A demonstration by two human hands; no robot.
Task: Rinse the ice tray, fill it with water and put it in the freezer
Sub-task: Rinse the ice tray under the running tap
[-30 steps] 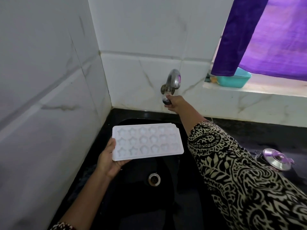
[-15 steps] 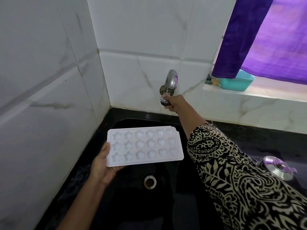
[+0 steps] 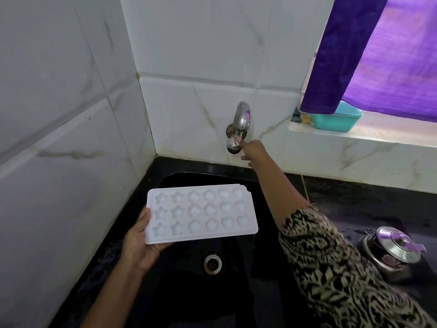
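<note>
- One tray (image 3: 202, 213), white, with eighteen moulds in three rows of six: stars at the left grip's end, rounder shapes in the middle, hearts at the far end.
- The tray's long axis runs left to right, away from the left grip toward the right arm; the moulds face up, and the tray lies almost level.
- The tray hangs in the air above one black sink (image 3: 179, 292), with one drain (image 3: 212, 263) below it, nearer the person than the tray.
- Left hand (image 3: 139, 242): its grip is clamped on the tray's short left end, thumb on top of the rim, palm and fingers under it.
- One tap (image 3: 240, 124) on the tiled wall, beyond the tray's far end from the left grip.
- Right hand (image 3: 254, 151): its fingertips touch the tap's round knob (image 3: 233, 146); I cannot tell whether the grip is closed round it or only resting against it.
- One patterned sleeve (image 3: 331, 263) covers the right forearm.
- One steel pot (image 3: 392, 254) with a lid stands on the black tabletop (image 3: 354, 202), well to the right of both grips.
- One teal tub (image 3: 335, 119) sits on the sill under one purple curtain (image 3: 378, 55).
</note>
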